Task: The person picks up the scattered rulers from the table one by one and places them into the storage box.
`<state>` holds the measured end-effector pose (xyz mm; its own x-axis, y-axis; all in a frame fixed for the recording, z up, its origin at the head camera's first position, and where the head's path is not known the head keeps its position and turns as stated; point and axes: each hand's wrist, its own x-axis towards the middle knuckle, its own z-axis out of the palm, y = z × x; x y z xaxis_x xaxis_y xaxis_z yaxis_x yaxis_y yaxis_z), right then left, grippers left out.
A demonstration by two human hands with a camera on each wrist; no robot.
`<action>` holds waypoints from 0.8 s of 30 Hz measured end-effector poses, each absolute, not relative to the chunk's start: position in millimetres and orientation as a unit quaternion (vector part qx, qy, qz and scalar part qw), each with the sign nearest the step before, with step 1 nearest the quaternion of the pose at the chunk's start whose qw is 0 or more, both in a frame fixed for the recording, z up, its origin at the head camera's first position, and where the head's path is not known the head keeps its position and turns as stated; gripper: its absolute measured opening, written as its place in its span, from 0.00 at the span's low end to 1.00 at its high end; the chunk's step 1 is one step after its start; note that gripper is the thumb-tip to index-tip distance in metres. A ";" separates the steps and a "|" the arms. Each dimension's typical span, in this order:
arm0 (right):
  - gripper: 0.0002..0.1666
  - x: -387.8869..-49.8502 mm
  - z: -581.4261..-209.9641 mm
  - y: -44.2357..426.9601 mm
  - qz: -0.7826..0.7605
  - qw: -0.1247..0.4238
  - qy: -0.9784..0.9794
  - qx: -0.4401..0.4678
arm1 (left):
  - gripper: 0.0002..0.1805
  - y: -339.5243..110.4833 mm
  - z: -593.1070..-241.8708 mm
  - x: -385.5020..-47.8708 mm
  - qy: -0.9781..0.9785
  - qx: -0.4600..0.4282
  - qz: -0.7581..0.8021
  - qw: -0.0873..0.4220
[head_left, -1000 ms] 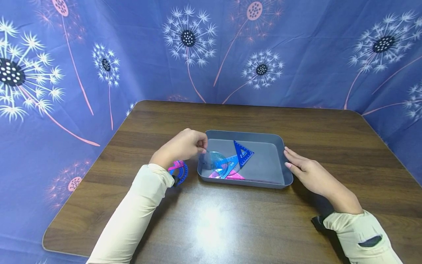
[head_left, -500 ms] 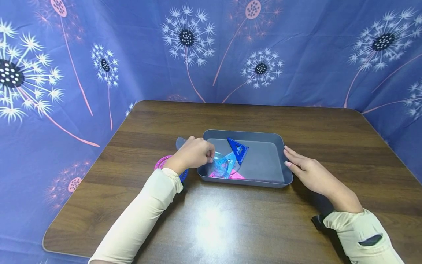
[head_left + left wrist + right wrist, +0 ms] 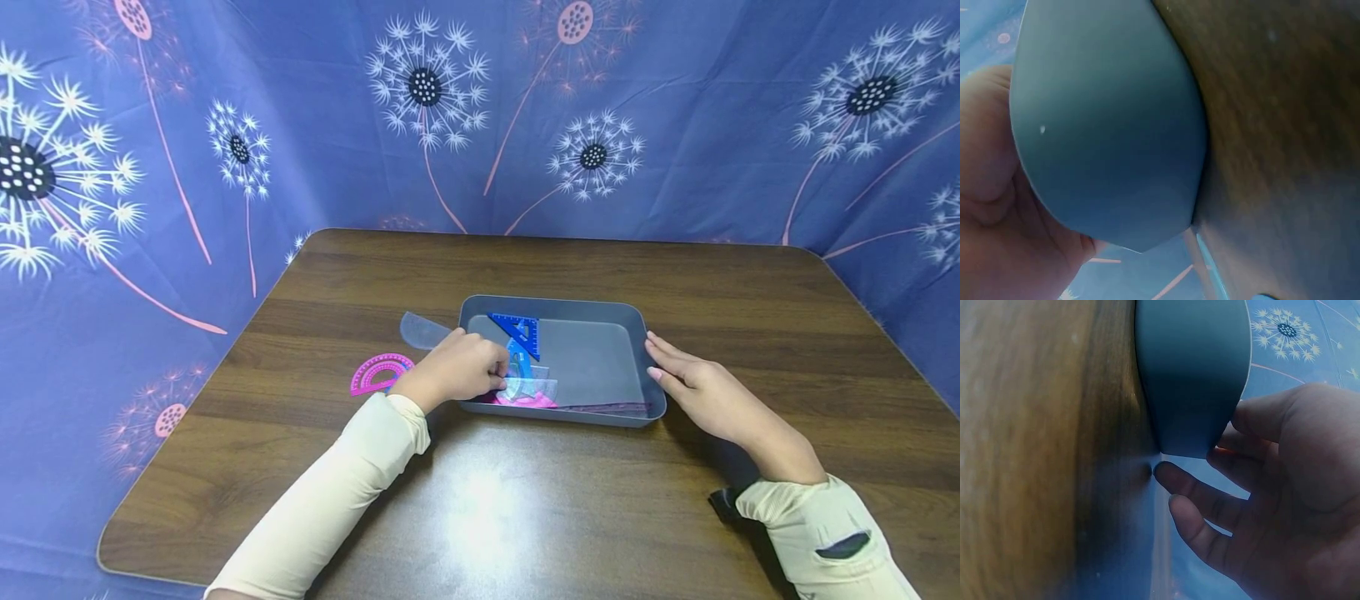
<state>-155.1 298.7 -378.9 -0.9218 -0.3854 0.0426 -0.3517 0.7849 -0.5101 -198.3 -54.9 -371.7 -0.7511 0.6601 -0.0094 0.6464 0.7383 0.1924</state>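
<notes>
My left hand (image 3: 461, 368) reaches over the near-left part of a grey tray (image 3: 596, 346), its fingertips pinching a clear protractor (image 3: 536, 387). Close by in the tray are a dark blue set square (image 3: 522, 329), a light blue set square (image 3: 519, 360) and a pink plastic piece (image 3: 528, 401), partly covered by the clear one. With fingers extended, my right hand (image 3: 697, 387) touches the tray's right wall. In the right wrist view, its fingers (image 3: 1263, 415) rest against the tray's outer side (image 3: 1194, 369). The left wrist view shows the tray wall (image 3: 1110, 125) hiding the left fingertips.
On the brown wooden table (image 3: 480, 508), left of the tray, lie a pink protractor (image 3: 381, 372) and another clear protractor (image 3: 422, 332). A bit of blue shows beside the pink one, mostly behind the left hand. A dandelion-patterned blue cloth (image 3: 495, 108) hangs behind the table.
My left hand has moved right and nearer over the tray. The dark blue set square has slid left and turned, and the clear protractor has turned. The right hand stays at the tray wall.
</notes>
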 end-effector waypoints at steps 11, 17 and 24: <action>0.33 -155.4 -378.4 298.3 -0.260 0.030 0.945 -0.196 | 0.12 -50.1 -375.1 -195.9 0.932 0.351 0.078 0.040; 0.33 -154.0 -378.4 298.6 -0.260 0.029 0.946 -0.194 | 0.13 -49.6 -375.8 -195.3 0.933 0.350 0.077 0.039; 0.33 -154.0 -378.2 298.9 -0.259 0.028 0.946 -0.194 | 0.12 -49.8 -376.0 -196.1 0.933 0.350 0.074 0.039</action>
<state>-154.0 298.9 -378.2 -0.9230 -0.3818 0.0483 -0.3532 0.7907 -0.4999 -196.1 -49.8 -376.0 -0.7524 0.6584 -0.0217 0.6467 0.7445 0.1656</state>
